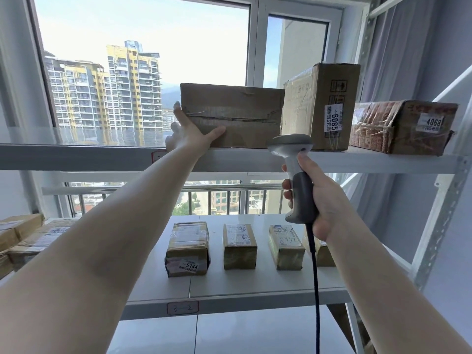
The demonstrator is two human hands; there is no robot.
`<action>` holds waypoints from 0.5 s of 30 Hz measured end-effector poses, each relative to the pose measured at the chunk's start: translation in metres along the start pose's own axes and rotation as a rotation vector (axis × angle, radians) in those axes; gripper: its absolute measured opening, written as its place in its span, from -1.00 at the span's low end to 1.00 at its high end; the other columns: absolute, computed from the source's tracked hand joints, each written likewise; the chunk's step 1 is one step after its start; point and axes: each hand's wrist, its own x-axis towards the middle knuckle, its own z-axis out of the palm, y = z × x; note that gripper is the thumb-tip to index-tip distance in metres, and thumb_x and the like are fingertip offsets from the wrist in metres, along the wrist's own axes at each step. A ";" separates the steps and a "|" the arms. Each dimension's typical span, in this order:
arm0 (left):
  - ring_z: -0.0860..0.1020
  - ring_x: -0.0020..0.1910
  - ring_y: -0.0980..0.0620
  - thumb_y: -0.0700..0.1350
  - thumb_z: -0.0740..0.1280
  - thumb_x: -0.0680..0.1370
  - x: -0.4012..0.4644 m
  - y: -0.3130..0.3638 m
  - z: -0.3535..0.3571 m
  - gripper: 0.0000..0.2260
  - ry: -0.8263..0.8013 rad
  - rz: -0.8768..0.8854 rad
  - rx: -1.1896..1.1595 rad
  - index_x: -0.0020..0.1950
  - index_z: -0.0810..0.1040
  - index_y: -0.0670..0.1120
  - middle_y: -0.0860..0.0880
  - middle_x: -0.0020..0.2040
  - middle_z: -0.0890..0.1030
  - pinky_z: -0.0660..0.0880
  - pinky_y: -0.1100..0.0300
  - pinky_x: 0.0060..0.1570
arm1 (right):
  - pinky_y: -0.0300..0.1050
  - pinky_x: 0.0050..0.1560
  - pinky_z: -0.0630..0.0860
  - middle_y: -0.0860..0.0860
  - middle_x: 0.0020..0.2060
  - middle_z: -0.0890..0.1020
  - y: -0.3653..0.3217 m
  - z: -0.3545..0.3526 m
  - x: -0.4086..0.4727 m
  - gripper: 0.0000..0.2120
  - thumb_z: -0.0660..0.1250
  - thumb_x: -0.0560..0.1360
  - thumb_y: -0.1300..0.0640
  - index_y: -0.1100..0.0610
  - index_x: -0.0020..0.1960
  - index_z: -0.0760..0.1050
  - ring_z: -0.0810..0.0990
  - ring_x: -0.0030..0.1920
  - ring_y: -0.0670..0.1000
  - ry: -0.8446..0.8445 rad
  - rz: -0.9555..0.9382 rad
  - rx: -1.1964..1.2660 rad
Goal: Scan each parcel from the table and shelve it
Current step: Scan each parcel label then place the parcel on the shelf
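Observation:
A wide brown cardboard parcel point(232, 114) stands on the upper white shelf point(357, 159), touching a taller box labelled 6085 point(319, 106). My left hand point(189, 134) reaches up to the wide parcel's left end, fingers along that end and thumb across its front lower corner. My right hand point(316, 200) grips the dark handle of a grey corded barcode scanner point(293, 159), whose head sits just below the upper shelf's front edge.
A taped box labelled 4068 point(401, 126) lies at the upper shelf's right. The lower shelf point(229, 290) carries several small parcels, one labelled 5144 point(187, 249). More parcels are stacked at the left edge point(18, 233). A window is behind; rack uprights point(439, 215) stand right.

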 end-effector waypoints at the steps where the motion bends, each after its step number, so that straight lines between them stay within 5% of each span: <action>1: 0.28 0.47 -0.35 0.44 0.32 0.41 -0.003 0.000 0.000 0.05 0.008 -0.005 -0.003 0.61 -0.25 0.04 -0.21 0.59 0.15 0.32 -0.15 0.39 | -0.18 -0.32 0.47 0.00 -0.37 0.64 0.000 0.000 -0.001 -0.47 0.35 0.48 -0.24 0.15 0.23 0.57 0.56 -0.38 -0.08 0.000 -0.001 -0.001; 4: 0.13 0.55 -0.27 0.34 0.36 0.47 -0.019 -0.005 0.003 -0.01 0.114 0.052 -0.135 0.63 -0.14 -0.06 -0.22 0.59 0.08 0.10 -0.11 0.53 | -0.16 -0.30 0.47 0.00 -0.36 0.65 0.003 0.000 -0.006 -0.47 0.34 0.48 -0.25 0.14 0.23 0.58 0.56 -0.38 -0.07 -0.001 0.010 -0.012; 9: 0.35 0.36 -0.09 0.11 0.45 0.50 -0.072 -0.023 0.013 -0.40 0.295 0.193 -0.444 0.45 0.30 -0.04 -0.08 0.36 0.37 0.30 -0.04 0.40 | -0.16 -0.31 0.45 0.00 -0.35 0.64 0.016 -0.001 -0.022 -0.48 0.35 0.47 -0.25 0.15 0.19 0.59 0.55 -0.37 -0.06 0.025 0.053 -0.021; 15: 0.54 0.11 0.06 -0.01 0.41 0.57 -0.159 -0.060 0.036 -0.64 -0.070 -0.047 -0.860 0.31 0.45 -0.08 -0.02 0.20 0.56 0.50 0.17 0.07 | -0.13 -0.27 0.41 0.01 -0.38 0.63 0.049 -0.011 -0.060 -0.62 0.35 0.50 -0.22 0.10 0.02 0.59 0.54 -0.39 -0.05 0.077 0.166 -0.020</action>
